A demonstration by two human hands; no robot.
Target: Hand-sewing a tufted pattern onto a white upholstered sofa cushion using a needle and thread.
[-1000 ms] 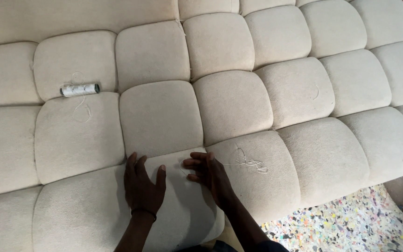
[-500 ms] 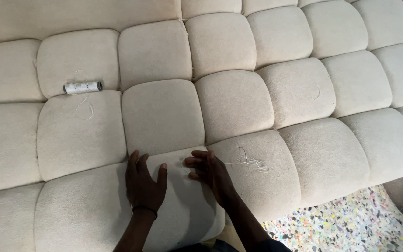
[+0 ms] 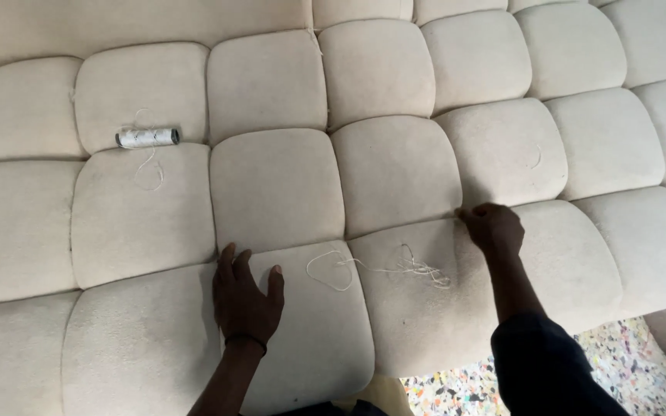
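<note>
Cream fabric covers the tufted cushion panel (image 3: 271, 185) that fills the view, and all positions below refer to the loose white thread (image 3: 379, 270) lying in a tangle on the near row of tufts. Your left hand (image 3: 247, 299) sits just left of the thread's loop, palm down and fingers spread, pressed flat on the fabric and holding nothing. Your right hand (image 3: 493, 228) sits to the right of the tangle and slightly farther from you, fingers curled together at the seam between two tufts; it appears to pinch something at that seam, but whether it grips the thread end cannot be told. A thread spool (image 3: 147, 138) lies on its side well to the far left of the tangle, in the groove between two tufts, with a thin strand trailing below it. Risk, as a judgement: the tangle could tighten into a knot if you draw on it from the right without first freeing the loop. The spool could roll along its groove if its strand is tugged. Speckled flooring (image 3: 495, 385) shows past the near edge.
</note>
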